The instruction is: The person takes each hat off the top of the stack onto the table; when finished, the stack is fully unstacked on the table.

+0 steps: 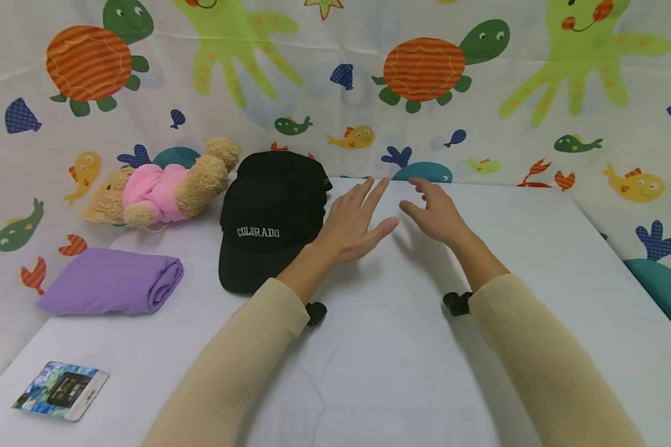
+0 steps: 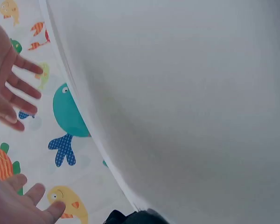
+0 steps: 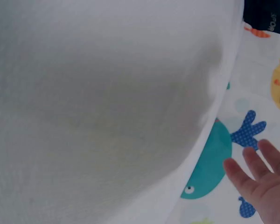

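In the head view my left hand hovers over the white table with fingers spread and straight, right beside a black cap lettered COLORADO. My right hand is a short way to the right, its fingers loosely bent and pointing toward the left hand. Neither hand holds anything. Both hands show in the left wrist view, the right hand with fingers apart and the left hand at the lower corner. The right wrist view catches relaxed fingers of the right hand and a bit of the cap.
A teddy bear in pink lies on its side at the back left. Nearer stands a folded purple cloth, and a small colourful packet lies at the front left. A sea-animal curtain hangs behind the white table.
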Tool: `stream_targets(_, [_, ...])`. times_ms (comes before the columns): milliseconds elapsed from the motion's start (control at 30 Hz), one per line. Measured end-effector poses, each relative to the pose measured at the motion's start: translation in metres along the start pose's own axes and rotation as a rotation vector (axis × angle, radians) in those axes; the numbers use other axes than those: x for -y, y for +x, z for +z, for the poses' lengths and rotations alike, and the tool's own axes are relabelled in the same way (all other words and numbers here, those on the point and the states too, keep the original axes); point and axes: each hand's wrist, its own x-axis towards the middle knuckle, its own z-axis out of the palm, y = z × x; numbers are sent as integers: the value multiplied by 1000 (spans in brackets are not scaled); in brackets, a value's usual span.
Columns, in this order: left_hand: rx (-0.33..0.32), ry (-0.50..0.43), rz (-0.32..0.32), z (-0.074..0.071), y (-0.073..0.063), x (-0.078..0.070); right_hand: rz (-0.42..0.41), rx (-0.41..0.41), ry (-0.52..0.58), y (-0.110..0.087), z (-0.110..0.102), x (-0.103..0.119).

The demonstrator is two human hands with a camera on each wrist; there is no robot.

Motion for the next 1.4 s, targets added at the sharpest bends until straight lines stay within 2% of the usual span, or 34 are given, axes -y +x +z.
stream_targets(200, [-12, -205, -10, -7, -7, -3, -1, -23, 85, 1, 2, 7])
stream_targets(367, [-80, -337, -32, -12, -12, -4, -6, -11, 124, 0, 6, 11])
stream_targets(633, [-157, -448, -73, -12, -20, -2, -54, -13, 161, -3, 6, 20])
stream_targets(800, [-193, -511, -90, -11, -26, 1, -56, -5, 186, -3, 10, 29])
stream_targets(967, [-216, -559, -84, -11, -36, 0, -77, 2, 194, -5, 12, 35])
stream_targets(1100, [-263, -598, -85, -10, -41, -3, -95, -4, 200, -5, 10, 40])
stream_targets(1233, [-312, -657, -111, -11, -48, -3, -90, 0, 224, -7, 11, 44])
stream_targets(1400, [-342, -734, -147, -13, -62, -1, -113, 20, 237, -9, 19, 50])
